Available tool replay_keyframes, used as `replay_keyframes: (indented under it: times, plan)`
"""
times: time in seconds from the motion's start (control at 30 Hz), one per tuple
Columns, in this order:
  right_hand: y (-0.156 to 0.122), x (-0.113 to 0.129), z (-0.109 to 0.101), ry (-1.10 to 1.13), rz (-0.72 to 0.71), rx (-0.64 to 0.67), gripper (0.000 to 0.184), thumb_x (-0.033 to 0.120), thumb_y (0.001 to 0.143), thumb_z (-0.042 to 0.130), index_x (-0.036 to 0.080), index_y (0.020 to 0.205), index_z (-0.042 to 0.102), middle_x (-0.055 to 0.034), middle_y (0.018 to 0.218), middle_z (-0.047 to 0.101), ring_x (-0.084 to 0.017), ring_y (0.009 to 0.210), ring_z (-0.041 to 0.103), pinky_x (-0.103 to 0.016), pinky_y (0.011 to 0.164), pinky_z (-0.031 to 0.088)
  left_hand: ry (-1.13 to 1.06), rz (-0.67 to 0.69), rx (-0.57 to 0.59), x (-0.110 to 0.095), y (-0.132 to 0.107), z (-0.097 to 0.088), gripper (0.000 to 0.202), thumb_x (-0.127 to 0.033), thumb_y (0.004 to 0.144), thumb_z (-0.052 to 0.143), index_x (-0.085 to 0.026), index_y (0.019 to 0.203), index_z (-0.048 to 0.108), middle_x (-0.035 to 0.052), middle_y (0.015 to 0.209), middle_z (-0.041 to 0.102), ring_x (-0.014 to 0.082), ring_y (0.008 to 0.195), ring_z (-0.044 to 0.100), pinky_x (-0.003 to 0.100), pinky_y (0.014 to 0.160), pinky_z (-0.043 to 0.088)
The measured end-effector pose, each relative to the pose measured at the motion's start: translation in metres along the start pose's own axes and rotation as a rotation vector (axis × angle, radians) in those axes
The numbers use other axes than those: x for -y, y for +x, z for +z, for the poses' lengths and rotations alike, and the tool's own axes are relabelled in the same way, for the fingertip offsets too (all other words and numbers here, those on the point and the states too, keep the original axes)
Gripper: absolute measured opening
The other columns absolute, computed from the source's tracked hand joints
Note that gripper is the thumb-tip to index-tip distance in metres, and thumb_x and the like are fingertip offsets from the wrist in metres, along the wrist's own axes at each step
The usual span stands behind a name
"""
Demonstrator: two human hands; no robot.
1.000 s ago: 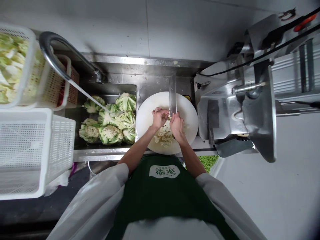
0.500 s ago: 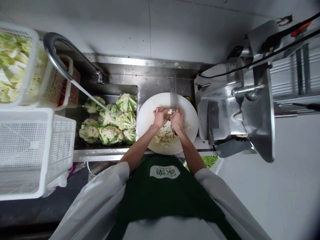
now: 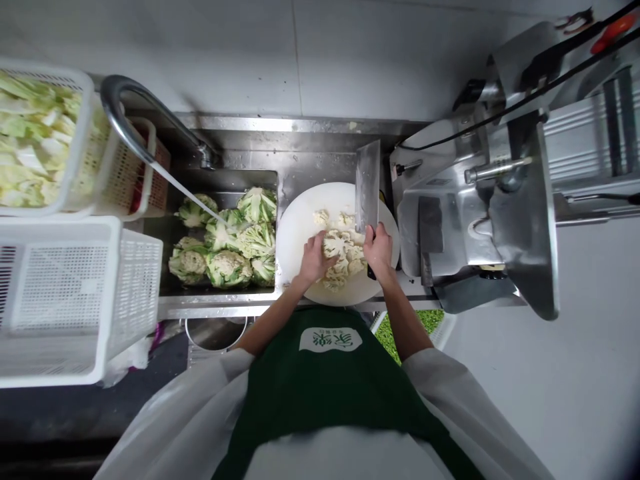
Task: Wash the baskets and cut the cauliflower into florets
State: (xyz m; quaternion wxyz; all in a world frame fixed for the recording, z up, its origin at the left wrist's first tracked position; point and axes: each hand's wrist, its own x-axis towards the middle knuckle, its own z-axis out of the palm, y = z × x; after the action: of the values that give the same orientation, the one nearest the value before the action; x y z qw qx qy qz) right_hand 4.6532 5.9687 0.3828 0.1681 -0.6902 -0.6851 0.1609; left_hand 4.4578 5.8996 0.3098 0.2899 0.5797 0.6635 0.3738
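Note:
A round white cutting board (image 3: 295,220) lies beside the sink with cut cauliflower florets (image 3: 345,262) heaped at its middle. My left hand (image 3: 313,260) is closed at the left edge of a larger cauliflower piece (image 3: 334,245), fingers and thumb on it. On the board's right side, my right hand (image 3: 379,251) grips a cleaver (image 3: 368,187). Its broad blade points away from me and its flat side shows; the dark handle end pokes out below the hand. Two small florets (image 3: 321,217) sit apart from the heap, further back.
Several whole cauliflowers (image 3: 229,269) lie in the sink (image 3: 220,179) at left, under water running from a curved faucet (image 3: 125,127). White baskets (image 3: 107,293) stand further left, one full of cut cabbage-like leaves (image 3: 35,147). A metal slicing machine (image 3: 445,200) borders the board at right.
My hands have moved apart. The cleaver has shifted right, off the cauliflower, and its blade has turned from nearly edge-on to show its flat side. Small florets now lie behind the heap.

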Motion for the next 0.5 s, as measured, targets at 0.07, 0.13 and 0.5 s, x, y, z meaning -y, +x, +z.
replay_keyframes:
  times: [0.07, 0.13, 0.5]
  plan:
    - [-0.011, 0.000, -0.001, -0.004, -0.010, -0.015, 0.030, 0.034, 0.107, 0.035, 0.015, 0.106, 0.057, -0.0111, 0.081, 0.069, -0.022, 0.071, 0.058, -0.030, 0.065, 0.030, -0.073, -0.065, -0.030, 0.002, -0.007, 0.008, 0.077, -0.032, 0.075, 0.089, -0.027, 0.142, 0.052, 0.0101, 0.123, 0.056, 0.0247, 0.098, 0.064, 0.042, 0.092, 0.057]
    - [-0.023, 0.001, -0.001, -0.007, -0.045, -0.020, 0.032, 0.035, 0.107, 0.032, 0.014, 0.106, 0.058, -0.0119, 0.081, 0.070, -0.023, 0.070, 0.060, -0.030, 0.064, 0.030, -0.137, -0.095, -0.088, 0.008, -0.010, 0.006, 0.073, -0.031, 0.074, 0.088, -0.028, 0.139, 0.053, 0.0072, 0.118, 0.056, 0.0197, 0.088, 0.063, 0.036, 0.081, 0.058]
    - [-0.069, 0.041, 0.003, -0.259, -0.316, 0.375, 0.040, 0.031, 0.112, 0.032, 0.012, 0.131, 0.061, -0.0159, 0.102, 0.079, -0.026, 0.090, 0.075, -0.030, 0.079, 0.048, -0.324, -0.136, -0.305, 0.050, -0.031, -0.029, 0.054, -0.039, 0.076, 0.087, -0.024, 0.123, 0.062, 0.0090, 0.126, 0.060, 0.0142, 0.075, 0.067, 0.035, 0.074, 0.063]
